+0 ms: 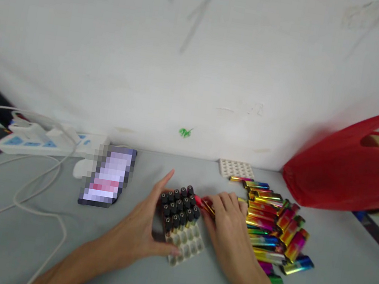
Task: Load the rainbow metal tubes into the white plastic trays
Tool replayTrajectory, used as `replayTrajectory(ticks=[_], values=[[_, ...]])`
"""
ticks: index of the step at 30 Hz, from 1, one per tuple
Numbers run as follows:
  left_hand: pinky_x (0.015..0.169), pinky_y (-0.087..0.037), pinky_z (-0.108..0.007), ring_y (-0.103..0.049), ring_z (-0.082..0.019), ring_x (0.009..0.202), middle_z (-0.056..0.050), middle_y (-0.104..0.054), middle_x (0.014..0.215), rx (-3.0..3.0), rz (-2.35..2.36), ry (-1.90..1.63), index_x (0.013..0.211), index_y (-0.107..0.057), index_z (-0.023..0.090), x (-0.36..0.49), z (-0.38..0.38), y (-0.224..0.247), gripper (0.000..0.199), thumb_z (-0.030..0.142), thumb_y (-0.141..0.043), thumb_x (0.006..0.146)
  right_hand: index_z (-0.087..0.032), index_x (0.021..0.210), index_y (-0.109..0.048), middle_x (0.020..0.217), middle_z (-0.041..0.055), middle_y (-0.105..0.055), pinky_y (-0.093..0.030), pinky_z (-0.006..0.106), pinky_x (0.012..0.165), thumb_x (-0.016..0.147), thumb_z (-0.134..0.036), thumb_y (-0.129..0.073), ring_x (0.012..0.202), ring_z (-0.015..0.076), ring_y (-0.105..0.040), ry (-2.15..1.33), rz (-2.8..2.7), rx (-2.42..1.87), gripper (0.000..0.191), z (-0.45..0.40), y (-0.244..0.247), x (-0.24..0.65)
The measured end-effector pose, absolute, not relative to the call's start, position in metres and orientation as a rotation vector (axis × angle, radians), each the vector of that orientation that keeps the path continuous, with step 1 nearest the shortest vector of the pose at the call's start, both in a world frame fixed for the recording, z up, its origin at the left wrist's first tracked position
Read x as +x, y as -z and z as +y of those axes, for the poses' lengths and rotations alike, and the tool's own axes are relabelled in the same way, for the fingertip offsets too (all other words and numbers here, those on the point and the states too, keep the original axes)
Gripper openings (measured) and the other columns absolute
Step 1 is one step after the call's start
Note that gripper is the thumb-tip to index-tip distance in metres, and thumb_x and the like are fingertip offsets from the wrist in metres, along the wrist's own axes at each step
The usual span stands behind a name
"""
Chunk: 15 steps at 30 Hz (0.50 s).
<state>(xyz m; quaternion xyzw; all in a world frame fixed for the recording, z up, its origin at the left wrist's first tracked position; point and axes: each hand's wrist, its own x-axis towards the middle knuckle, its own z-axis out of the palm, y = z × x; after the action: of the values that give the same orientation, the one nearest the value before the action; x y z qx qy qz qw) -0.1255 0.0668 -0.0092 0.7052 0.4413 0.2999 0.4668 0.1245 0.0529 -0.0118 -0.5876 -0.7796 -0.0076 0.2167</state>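
Note:
A pale tray with round holes [194, 246] lies tilted on the grey table, its far part filled with several black-topped pieces [179, 206]. My left hand [147, 224] grips the tray from the left, the thumb along its near edge and the fingers at its left side. My right hand [229, 218] is closed on a shiny gold and red lighter-like piece [208, 207] beside the tray's far right corner. Right of that hand lies a pile of shiny multicoloured lighters [261, 220], mostly on their sides.
A second pale tray [236, 169] lies by the wall. At the right stands a red bag [354, 168]. On the left are a phone [108, 177], a white power strip [53, 142] and looping white cables [52, 213].

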Motion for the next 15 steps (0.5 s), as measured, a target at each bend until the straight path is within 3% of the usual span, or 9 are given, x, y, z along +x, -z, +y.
replayTrajectory(ticks=[4,10,15], values=[[0.128,-0.041,-0.066,-0.064,-0.043,0.142,-0.014,-0.06,0.156,1.701,1.093,-0.729,0.179,-0.003,0.041,-0.1245,0.0666,0.0079,0.154,0.033,-0.108,0.067,-0.023,0.124,-0.074,0.115,0.0093,-0.072,-0.045,0.045,0.089,0.107,-0.022,-0.074,0.107,0.0323,-0.063,-0.03,-2.149,-1.61,0.018,0.0506,0.013,0.1279],[0.128,-0.041,-0.068,-0.064,-0.043,0.143,-0.012,-0.061,0.156,1.714,1.126,-0.752,0.179,-0.005,0.044,-0.1245,0.0657,0.0093,0.153,0.03,-0.108,0.067,-0.022,0.117,-0.074,0.114,0.0103,-0.066,-0.051,0.046,0.092,0.108,-0.017,-0.07,0.107,0.031,-0.062,-0.197,-2.055,-1.584,0.011,0.0482,0.0116,0.128],[0.133,-0.032,-0.071,-0.053,-0.046,0.155,-0.017,-0.055,0.165,1.779,1.149,-0.789,0.18,-0.009,0.039,-0.1257,0.0692,0.0155,0.146,0.036,-0.106,0.071,-0.022,0.11,-0.072,0.11,0.0091,-0.067,-0.053,0.048,0.094,0.105,-0.014,-0.071,0.105,0.0313,-0.064,-0.258,-1.962,-1.623,0.01,0.0478,0.0183,0.1288]])
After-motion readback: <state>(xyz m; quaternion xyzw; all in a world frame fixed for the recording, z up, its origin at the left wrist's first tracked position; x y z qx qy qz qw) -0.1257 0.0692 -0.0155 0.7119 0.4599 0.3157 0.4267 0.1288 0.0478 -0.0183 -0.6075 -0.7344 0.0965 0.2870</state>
